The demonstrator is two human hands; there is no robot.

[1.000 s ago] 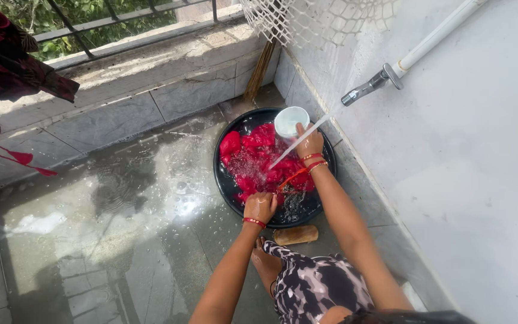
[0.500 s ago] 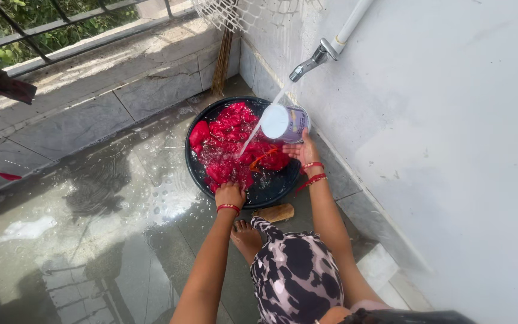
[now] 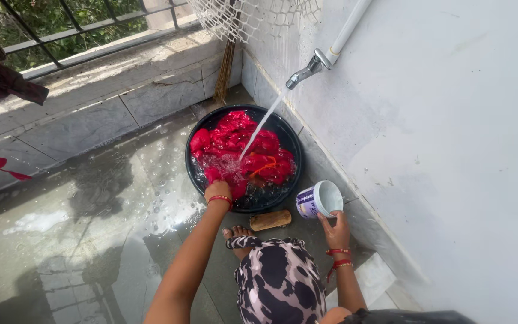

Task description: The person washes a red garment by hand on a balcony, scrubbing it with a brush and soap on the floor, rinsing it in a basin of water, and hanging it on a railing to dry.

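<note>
basin [image 3: 194, 174]: black, smooth, glossy where wet; looks like plastic
cloth [image 3: 235, 144]: red fabric, soaked, crumpled, shining under the water
cup [image 3: 320, 200]: white, smooth plastic look, printed label on its side
block [image 3: 270, 220]: brown, matt, wood-like grain
tap [image 3: 304, 70]: dull grey metal
pipe [image 3: 348, 27]: white, smooth plastic look
floor [image 3: 79, 240]: grey stone slabs, wet, mirror-glossy
wall [image 3: 451, 150]: white, matt, faintly stained plaster
ledge [image 3: 121, 78]: rough grey stone, dry, matt
net [image 3: 241, 15]: white knotted cord
bangles [image 3: 220, 199]: red, glossy, on the left wrist
</note>
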